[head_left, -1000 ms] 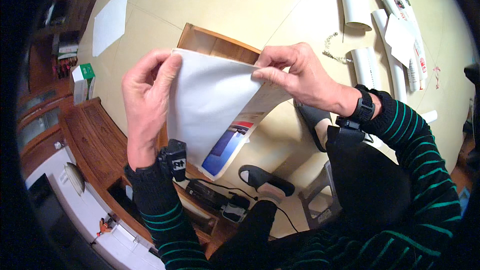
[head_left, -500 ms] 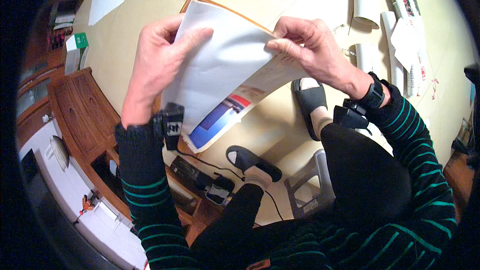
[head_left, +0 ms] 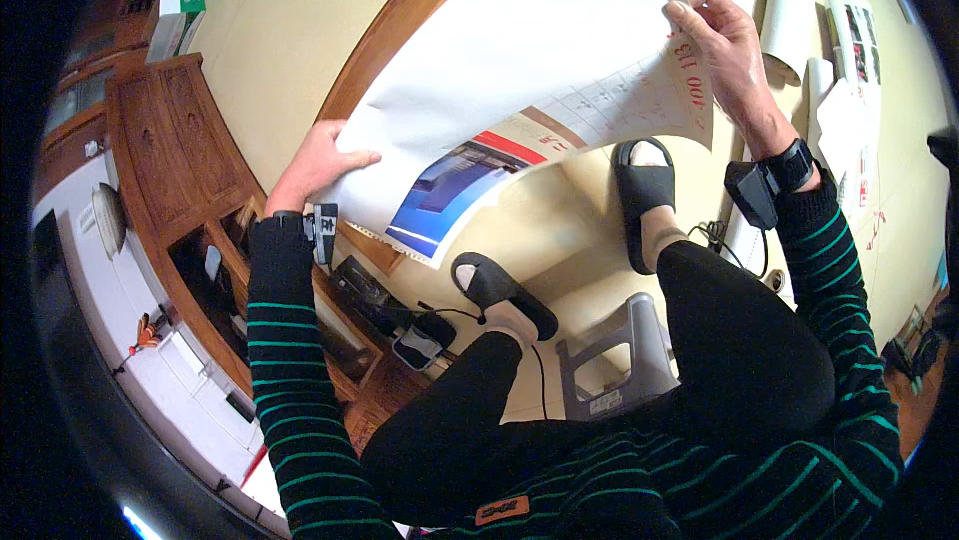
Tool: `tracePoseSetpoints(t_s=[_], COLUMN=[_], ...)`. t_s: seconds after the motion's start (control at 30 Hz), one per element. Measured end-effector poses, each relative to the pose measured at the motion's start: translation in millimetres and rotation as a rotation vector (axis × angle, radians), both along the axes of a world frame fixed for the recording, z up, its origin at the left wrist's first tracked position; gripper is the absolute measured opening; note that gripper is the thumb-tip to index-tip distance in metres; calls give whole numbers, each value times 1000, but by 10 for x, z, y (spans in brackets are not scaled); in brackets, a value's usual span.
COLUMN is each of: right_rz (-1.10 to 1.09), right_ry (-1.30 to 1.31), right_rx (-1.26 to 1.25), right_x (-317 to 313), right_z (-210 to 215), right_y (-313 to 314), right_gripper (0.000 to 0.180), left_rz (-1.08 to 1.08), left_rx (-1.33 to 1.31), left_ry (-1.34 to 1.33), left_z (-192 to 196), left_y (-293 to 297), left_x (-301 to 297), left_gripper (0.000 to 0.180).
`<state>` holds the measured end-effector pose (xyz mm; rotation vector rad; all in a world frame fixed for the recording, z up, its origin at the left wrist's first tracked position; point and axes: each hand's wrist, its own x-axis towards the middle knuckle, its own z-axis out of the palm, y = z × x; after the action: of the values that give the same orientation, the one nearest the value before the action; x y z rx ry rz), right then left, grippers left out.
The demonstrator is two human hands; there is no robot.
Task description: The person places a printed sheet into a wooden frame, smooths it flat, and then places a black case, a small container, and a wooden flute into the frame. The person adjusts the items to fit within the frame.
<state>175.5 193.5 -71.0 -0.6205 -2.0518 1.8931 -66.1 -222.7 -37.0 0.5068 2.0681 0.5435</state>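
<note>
A large calendar sheet [head_left: 479,70] is stretched between my hands, its plain white back mostly upward. Its lower edge curls over and shows a blue picture, a red band and part of a date grid. My left hand [head_left: 322,165] grips the left edge, thumb on top and the other fingers hidden beneath. At the far right corner my right hand [head_left: 729,50] pinches the paper between thumb and fingers. Partly covered by the sheet, a long wooden drawer or box [head_left: 385,25] lies behind it.
A wooden cabinet [head_left: 180,130] stands at left, near a green-and-white box [head_left: 178,15]. Rolled paper tubes [head_left: 792,10] and printed rolls [head_left: 856,60] lie at right. Between my slippered feet and my lap are a grey stool [head_left: 624,360] and a black cable [head_left: 542,380].
My hands have moved apart, the left toward me and the right outward and away. The sheet has opened wider, showing more of the date grid, and more of the wooden piece behind shows.
</note>
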Motion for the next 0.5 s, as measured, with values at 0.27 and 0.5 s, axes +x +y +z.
tracePoseSetpoints(t_s=[0.27,0.5], right_rz=[124,96], right_ry=[-229,-353], right_rx=[-210,-278], right_x=[56,163], right_z=[-644,-1053], right_y=[-10,-121], right_gripper=[19,16], left_rz=[218,638], left_rx=[-4,-8], left_ry=[83,632], left_z=[-436,-1261], left_y=[-1225,-1899], left_x=[223,743], left_gripper=[52,62])
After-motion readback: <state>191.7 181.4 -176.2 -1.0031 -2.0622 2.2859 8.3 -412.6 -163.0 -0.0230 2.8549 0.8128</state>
